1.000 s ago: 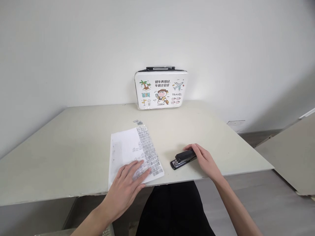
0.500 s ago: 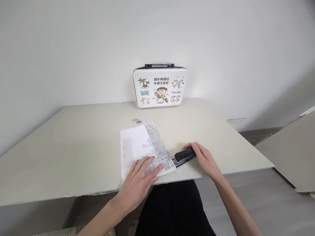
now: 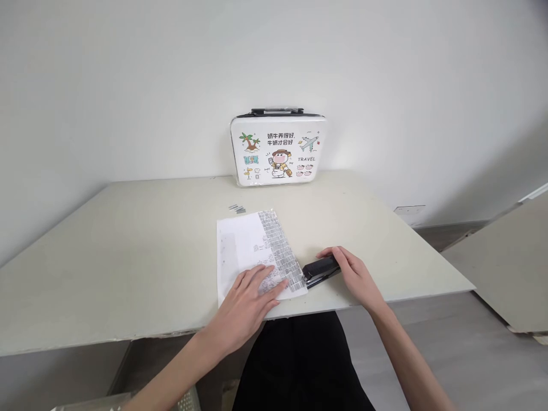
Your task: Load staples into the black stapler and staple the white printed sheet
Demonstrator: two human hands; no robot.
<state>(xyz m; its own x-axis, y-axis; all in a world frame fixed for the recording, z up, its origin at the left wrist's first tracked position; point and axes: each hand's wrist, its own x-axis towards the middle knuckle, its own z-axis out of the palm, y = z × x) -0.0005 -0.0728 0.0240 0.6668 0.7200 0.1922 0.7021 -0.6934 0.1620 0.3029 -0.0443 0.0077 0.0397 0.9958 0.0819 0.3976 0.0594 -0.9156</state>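
Note:
Sheets of paper [image 3: 242,242] with print and a grey patterned strip along the right side lie near the table's front edge. My left hand [image 3: 246,302] rests flat on their lower part, fingers spread. In my right hand [image 3: 353,274] is a black stapler [image 3: 320,269], with the fingers wrapped over its rear end. The stapler's front end meets the lower right corner of the paper, and its tip is partly hidden there. A few strips of staples [image 3: 237,209] lie just beyond the paper's top edge.
A white case [image 3: 280,151] with cartoon prints and a black handle stands at the back of the pale table [image 3: 128,257], close to the wall. The table's front edge runs just below my hands. A light cabinet [image 3: 505,257] stands at the right.
The paper has slid slightly right and away from me under my left hand, its corner now further into the stapler's front. My right hand has barely moved.

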